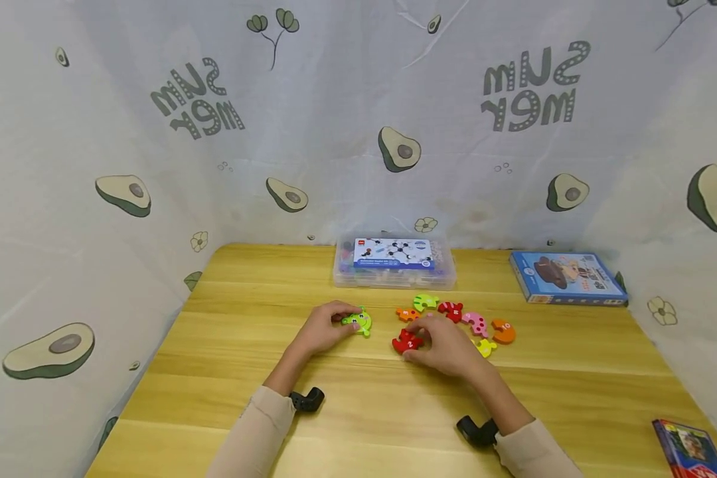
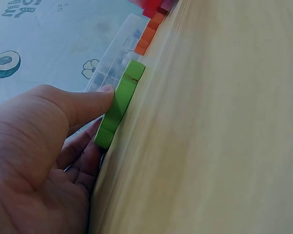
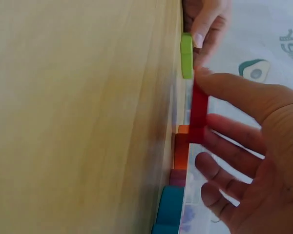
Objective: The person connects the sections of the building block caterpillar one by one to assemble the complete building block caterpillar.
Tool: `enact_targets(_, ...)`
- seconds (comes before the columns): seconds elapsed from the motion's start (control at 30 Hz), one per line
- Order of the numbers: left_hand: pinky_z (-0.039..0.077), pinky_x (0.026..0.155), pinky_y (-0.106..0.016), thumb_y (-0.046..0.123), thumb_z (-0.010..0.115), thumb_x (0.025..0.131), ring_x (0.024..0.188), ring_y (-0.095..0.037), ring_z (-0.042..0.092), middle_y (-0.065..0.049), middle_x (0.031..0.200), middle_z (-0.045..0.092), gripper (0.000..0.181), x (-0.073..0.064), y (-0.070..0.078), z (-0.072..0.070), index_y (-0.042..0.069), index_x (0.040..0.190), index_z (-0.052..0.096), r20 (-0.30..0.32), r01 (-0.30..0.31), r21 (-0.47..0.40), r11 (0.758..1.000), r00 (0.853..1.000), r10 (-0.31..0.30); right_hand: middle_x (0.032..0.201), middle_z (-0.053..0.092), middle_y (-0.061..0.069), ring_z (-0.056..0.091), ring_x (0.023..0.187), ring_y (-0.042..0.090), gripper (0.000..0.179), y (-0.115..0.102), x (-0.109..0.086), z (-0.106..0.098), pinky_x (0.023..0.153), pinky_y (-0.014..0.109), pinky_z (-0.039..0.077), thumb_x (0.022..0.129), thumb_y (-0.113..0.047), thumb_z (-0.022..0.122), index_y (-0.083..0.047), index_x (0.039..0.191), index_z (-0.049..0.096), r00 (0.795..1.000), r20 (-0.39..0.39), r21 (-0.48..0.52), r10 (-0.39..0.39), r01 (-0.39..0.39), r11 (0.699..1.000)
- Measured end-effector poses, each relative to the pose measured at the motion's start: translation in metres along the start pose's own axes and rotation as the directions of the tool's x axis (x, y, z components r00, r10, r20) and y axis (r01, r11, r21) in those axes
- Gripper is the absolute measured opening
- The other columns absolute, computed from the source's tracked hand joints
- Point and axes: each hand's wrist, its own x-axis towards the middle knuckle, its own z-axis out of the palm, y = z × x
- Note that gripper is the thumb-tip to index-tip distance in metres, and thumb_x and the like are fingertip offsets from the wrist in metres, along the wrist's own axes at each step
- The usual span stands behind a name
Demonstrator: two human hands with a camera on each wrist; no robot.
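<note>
My left hand (image 1: 325, 327) pinches a green puzzle piece with a smiling face (image 1: 361, 321) between thumb and fingers, down at the tabletop. Its thick green edge shows in the left wrist view. To its right, my right hand (image 1: 445, 344) holds a red puzzle piece marked 2 (image 1: 405, 342) between thumb and fingertips, the other fingers spread in the right wrist view. Beyond the right hand lie an orange piece marked 3 (image 1: 406, 315), a striped green piece (image 1: 425, 302), a striped red piece (image 1: 451, 311) and a pink spotted piece (image 1: 475, 324). The hand partly hides a yellow piece (image 1: 486, 347).
An orange piece marked 10 (image 1: 504, 331) lies at the right end of the group. Behind stands a clear plastic case (image 1: 394, 277) with a printed card. A blue box (image 1: 567, 277) lies back right, another small box (image 1: 693, 448) front right. A patterned curtain (image 1: 346, 99) hangs behind the table.
</note>
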Motion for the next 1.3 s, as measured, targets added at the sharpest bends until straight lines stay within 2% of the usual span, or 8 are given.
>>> enact_targets(0.1, 0.055, 0.099, -0.037, 0.026, 0.075, 0.095, 0.113, -0.016, 0.066, 0.001, 0.131, 0.069, 0.03, 0.0, 0.0, 0.0, 0.023, 0.126, 0.075, -0.002, -0.007, 0.0, 1.0, 1.0, 0.007, 0.097, 0.067, -0.006, 0.057, 0.086, 0.013, 0.042, -0.006, 0.004, 0.001, 0.076, 0.032, 0.051, 0.078, -0.035, 0.09, -0.019, 0.115, 0.076, 1.0, -0.002, 0.033, 0.002, -0.002, 0.999)
enact_targets(0.27, 0.055, 0.097, -0.035, 0.027, 0.074, 0.097, 0.111, -0.016, 0.066, 0.001, 0.131, 0.07, 0.03, 0.0, -0.001, 0.0, 0.023, 0.127, 0.075, 0.01, -0.01, 0.015, 1.0, 1.0, 0.009, 0.101, 0.071, -0.006, 0.061, 0.089, 0.012, 0.038, -0.014, 0.01, 0.005, 0.083, 0.035, 0.056, 0.08, -0.031, 0.089, -0.017, 0.114, 0.076, 0.999, -0.012, 0.065, -0.037, 0.038, 0.997)
enact_targets(0.57, 0.053, 0.096, -0.037, 0.025, 0.074, 0.097, 0.109, -0.015, 0.065, 0.002, 0.128, 0.07, 0.03, 0.002, 0.0, -0.001, 0.021, 0.126, 0.075, 0.006, 0.006, -0.001, 1.0, 1.0, -0.006, 0.103, 0.073, -0.004, 0.065, 0.089, 0.012, 0.036, -0.031, 0.024, 0.016, 0.083, 0.035, 0.058, 0.082, -0.031, 0.089, -0.016, 0.111, 0.075, 1.0, -0.018, 0.149, -0.026, 0.028, 0.988)
enact_targets(0.83, 0.054, 0.098, -0.039, 0.025, 0.074, 0.097, 0.113, -0.017, 0.066, 0.002, 0.131, 0.07, 0.028, 0.002, -0.003, 0.0, 0.023, 0.125, 0.075, 0.0, 0.022, -0.016, 1.0, 1.0, -0.022, 0.104, 0.073, -0.001, 0.064, 0.087, 0.011, 0.034, -0.039, 0.034, 0.026, 0.081, 0.034, 0.057, 0.082, -0.03, 0.088, -0.014, 0.109, 0.076, 0.998, -0.026, 0.155, -0.062, 0.065, 0.986)
enact_targets(1.3, 0.055, 0.099, -0.04, 0.027, 0.073, 0.097, 0.114, -0.017, 0.066, 0.002, 0.131, 0.07, 0.028, 0.003, -0.004, 0.001, 0.024, 0.125, 0.075, -0.002, 0.025, -0.022, 0.999, 1.0, -0.025, 0.101, 0.074, 0.0, 0.064, 0.082, 0.01, 0.032, -0.046, 0.042, 0.034, 0.076, 0.033, 0.057, 0.08, -0.031, 0.09, -0.015, 0.104, 0.077, 1.0, -0.008, 0.156, -0.021, 0.022, 0.987)
